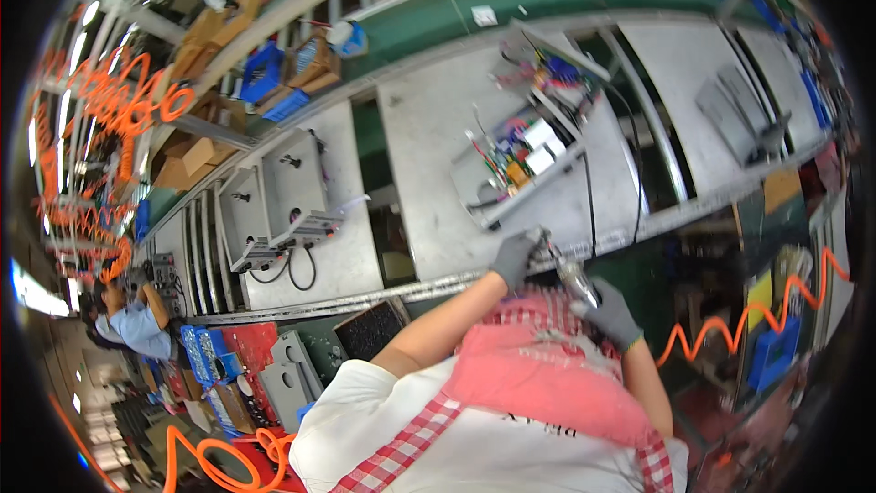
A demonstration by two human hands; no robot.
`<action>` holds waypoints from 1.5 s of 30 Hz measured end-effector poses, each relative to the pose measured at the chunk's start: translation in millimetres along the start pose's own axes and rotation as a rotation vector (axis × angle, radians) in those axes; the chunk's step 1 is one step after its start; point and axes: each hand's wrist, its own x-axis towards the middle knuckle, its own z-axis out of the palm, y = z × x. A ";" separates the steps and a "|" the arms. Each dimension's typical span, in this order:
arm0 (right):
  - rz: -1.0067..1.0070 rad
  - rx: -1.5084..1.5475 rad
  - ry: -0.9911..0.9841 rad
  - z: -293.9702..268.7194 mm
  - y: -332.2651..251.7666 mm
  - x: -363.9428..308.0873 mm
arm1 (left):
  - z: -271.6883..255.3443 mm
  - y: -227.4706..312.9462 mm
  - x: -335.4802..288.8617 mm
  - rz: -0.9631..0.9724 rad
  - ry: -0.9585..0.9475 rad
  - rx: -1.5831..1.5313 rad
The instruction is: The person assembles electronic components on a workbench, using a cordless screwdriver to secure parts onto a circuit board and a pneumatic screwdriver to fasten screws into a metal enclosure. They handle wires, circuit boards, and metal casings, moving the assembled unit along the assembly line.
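My right hand (615, 318), in a grey glove, is wrapped round a silver, cylindrical power screwdriver (577, 281) in front of my apron. The tool slants up and left toward my left hand (516, 257), also gloved in grey. The fingers of that hand are closed near the tool's tip, and whatever they pinch is too small to make out. Just beyond both hands, on the metal work line (424, 173), lies an open grey metal case (534, 160) filled with coloured wires, circuit parts and white blocks.
Two empty grey housings (294, 181) with black cables stand at the left of the line. Grey panels (735, 114) lie at the right. Blue bins (263, 73) and cartons sit at the back. An orange coiled hose (707, 329) hangs at right. A co-worker (141, 319) is far left.
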 end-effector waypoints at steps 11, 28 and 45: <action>-0.113 -0.127 -0.022 17.4 8.8 46.4 | -85.2 -27.9 -2.6 0.179 0.591 0.181; -0.080 -0.144 -0.146 44.4 1.8 69.0 | -103.9 -2.9 14.2 0.032 0.278 -0.202; -0.193 0.000 -0.077 66.9 53.4 83.5 | -92.9 -7.9 20.7 -0.268 0.180 -0.458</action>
